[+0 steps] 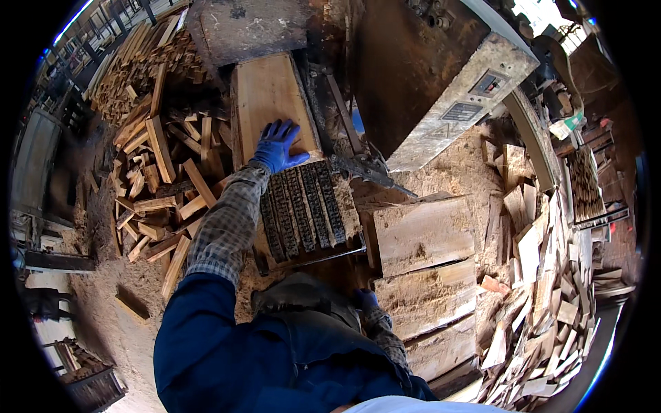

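My left hand (277, 146), in a blue glove, lies flat with fingers apart on the near end of a wide pale wooden board (267, 96). The board lies lengthwise in the machine, its far end at a dark metal housing (249, 27). Just nearer than the hand are the dark ridged feed tracks (303, 210) of the machine bed. Low beside my body, my right hand (366, 299), also gloved in blue, is close to the left edge of a row of thick sawn boards (427, 289). Its fingers are too small and hidden to make out.
Loose wood offcuts (165, 172) heap up on the left, with a larger pile (148, 65) behind. A tall metal control cabinet (461, 96) leans into view at the right. Many thin slabs (544, 310) lie at far right. Sawdust (103, 275) covers the floor.
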Demonstrator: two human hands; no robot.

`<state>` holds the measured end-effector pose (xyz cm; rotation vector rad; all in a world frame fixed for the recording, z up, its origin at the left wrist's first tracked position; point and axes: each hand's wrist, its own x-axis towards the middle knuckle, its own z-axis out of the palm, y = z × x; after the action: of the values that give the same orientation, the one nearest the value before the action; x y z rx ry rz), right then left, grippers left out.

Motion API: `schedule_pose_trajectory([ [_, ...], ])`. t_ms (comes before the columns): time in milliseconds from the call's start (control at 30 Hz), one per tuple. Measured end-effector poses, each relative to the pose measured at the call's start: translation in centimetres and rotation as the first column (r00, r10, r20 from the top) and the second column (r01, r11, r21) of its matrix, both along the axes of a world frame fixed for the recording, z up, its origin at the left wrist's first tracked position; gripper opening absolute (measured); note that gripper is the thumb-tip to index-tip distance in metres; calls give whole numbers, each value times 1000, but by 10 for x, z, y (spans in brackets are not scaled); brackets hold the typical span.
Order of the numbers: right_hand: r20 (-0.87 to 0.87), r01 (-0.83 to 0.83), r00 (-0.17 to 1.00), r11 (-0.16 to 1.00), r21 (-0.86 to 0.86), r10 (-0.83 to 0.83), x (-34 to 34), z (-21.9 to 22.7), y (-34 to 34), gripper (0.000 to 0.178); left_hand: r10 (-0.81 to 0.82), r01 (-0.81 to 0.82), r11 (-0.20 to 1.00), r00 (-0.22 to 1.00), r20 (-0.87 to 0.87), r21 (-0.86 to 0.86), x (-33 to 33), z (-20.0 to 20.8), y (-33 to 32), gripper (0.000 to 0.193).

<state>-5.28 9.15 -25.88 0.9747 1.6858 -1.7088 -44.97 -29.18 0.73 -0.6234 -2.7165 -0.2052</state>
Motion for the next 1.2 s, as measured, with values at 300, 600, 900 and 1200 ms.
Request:
schedule_pose_trajectory([
  [300,-96,15,995,999,44,-11,-11,-12,-23,18,-29,30,999,998,-54,24,-25,-10,-16,84],
  [600,-34,-56,997,972,230,66,20,-5,-50,27,-69,71,997,996,-59,24,-45,-3,-11,77],
  [900,134,-216,975,888,405,176,3,78,-101,38,-137,131,991,963,-230,-42,-61,-3,-27,69],
  [1200,90,-12,995,830,558,-45,54,107,-148,41,-174,150,984,933,-315,-100,-86,-18,-33,69],
])
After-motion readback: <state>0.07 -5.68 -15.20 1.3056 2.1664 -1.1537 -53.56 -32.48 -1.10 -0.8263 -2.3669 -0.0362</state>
